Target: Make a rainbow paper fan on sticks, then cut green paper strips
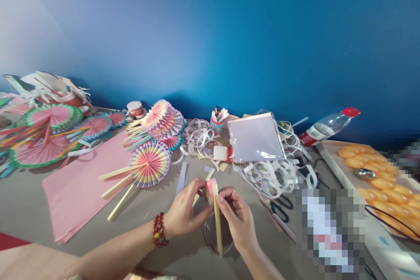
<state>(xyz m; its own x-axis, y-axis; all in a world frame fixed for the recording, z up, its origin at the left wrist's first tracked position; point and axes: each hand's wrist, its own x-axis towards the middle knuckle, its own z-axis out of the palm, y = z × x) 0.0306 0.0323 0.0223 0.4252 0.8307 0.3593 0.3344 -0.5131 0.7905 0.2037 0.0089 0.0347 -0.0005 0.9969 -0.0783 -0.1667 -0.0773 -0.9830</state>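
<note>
My left hand (pixel 186 210), with a red bead bracelet (pixel 159 229) at its wrist, closes thumb and fingers round a folded, pleated paper fan (pixel 209 190) in pink and yellow. Against the fan's right side stands a long pale yellow stick (pixel 218 227), pinched by my right hand (pixel 239 218). Below the hands a round, clear-looking rim (pixel 210 238) shows on the table, partly covered by the stick. Another pale yellow strip (pixel 200 192) lies behind my left fingers. An opened round paper fan (pixel 151 164) with yellow sticks rests to the left.
Pink paper sheets (pixel 75 197) lie left, near finished fans (pixel 52 118). Curled white strips (pixel 275 177), a plastic-wrapped pack (pixel 254 138) and a small cup of sticks (pixel 217 124) line the back. Scissors (pixel 280 210), a tipped bottle (pixel 328 127) and a box of orange-yellow objects (pixel 377 170) stand right.
</note>
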